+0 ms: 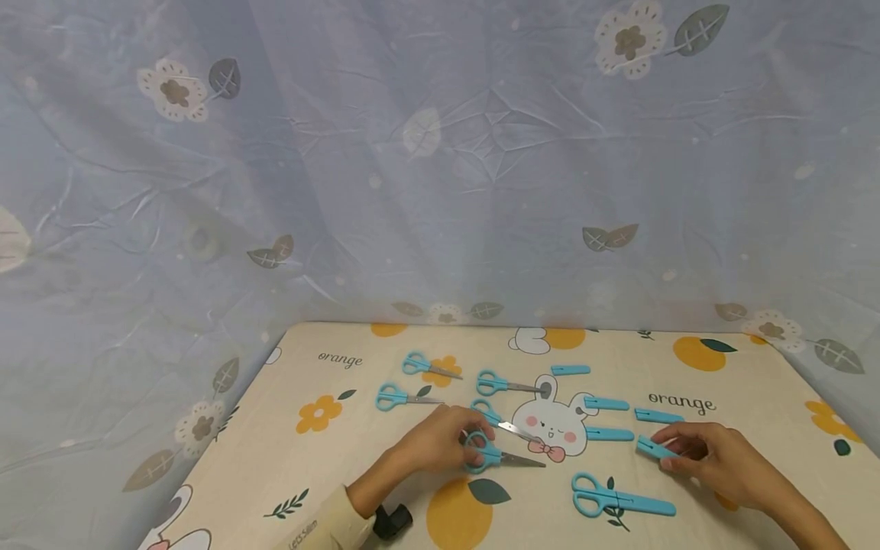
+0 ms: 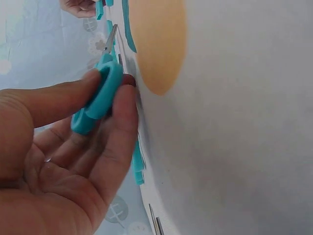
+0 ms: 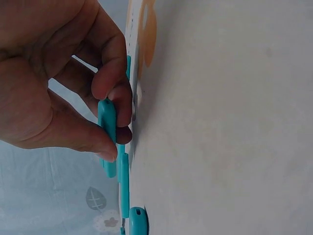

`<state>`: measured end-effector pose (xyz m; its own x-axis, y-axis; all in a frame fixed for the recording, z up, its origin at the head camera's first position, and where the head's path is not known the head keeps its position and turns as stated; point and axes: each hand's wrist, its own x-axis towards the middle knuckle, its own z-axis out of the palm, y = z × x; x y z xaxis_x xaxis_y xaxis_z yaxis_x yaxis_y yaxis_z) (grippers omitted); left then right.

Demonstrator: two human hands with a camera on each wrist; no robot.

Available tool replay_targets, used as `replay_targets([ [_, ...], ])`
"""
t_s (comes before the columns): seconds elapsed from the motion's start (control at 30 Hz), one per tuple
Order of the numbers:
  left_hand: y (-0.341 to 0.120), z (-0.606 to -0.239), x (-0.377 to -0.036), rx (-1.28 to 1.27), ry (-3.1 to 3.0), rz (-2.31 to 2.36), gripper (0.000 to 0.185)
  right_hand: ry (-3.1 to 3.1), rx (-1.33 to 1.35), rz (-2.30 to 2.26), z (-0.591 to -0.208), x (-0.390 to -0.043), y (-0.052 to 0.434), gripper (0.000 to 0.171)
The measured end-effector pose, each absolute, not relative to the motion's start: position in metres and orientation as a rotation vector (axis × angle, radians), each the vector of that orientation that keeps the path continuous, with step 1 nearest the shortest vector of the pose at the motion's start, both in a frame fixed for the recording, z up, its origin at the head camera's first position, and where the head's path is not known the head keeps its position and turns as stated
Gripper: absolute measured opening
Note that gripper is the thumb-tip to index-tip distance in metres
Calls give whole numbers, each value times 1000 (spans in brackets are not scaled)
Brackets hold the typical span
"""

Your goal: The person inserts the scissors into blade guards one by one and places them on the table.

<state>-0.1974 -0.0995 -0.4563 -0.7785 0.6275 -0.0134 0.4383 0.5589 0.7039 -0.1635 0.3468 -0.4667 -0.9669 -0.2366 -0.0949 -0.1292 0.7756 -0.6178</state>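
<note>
Head view high, facing table [image 1: 330, 428]; wrist views close, rolled sideways, sharing tabletop.

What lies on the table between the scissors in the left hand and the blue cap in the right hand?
Nothing visible sits directly between them. The scissors in the left hand point towards the cap pinched by the right hand; a capped pair lies nearer the camera.

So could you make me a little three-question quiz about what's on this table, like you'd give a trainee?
1. True or false: the left hand grips a pair of uncapped scissors.
2. What does the right hand pinch? A) a pen B) a blue blade cap C) a coin
3. Fill in: the capped scissors lie nearest the ___ hand.

Key: 1 true; 2 B; 3 right.
</note>
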Motion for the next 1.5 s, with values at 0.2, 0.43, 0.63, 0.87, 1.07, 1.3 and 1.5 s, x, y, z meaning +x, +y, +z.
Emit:
replay_targets([
  [0.2,-102,-456,-199,835,2427,1180,24,2740,-343,-1036,-467,-163,348,36],
  [0.43,-104,-452,-199,705,2262,1369,24,2601,-428,-1151,-468,-163,351,36],
  [0.63,-108,-448,-202,658,2188,1439,25,2442,-457,-1256,-469,-162,354,37],
  [0.87,-116,-441,-203,581,2094,1538,28,2347,-438,-1317,-467,-163,356,39],
  [1.07,-120,-436,-206,553,2066,1567,30,2313,-446,-1346,-462,-166,353,38],
  [1.3,-118,-433,-208,573,2060,1591,29,2275,-441,-1363,-457,-170,344,40],
  [1.5,-117,-430,-208,573,2082,1592,26,2246,-428,-1366,-452,-173,336,41],
])
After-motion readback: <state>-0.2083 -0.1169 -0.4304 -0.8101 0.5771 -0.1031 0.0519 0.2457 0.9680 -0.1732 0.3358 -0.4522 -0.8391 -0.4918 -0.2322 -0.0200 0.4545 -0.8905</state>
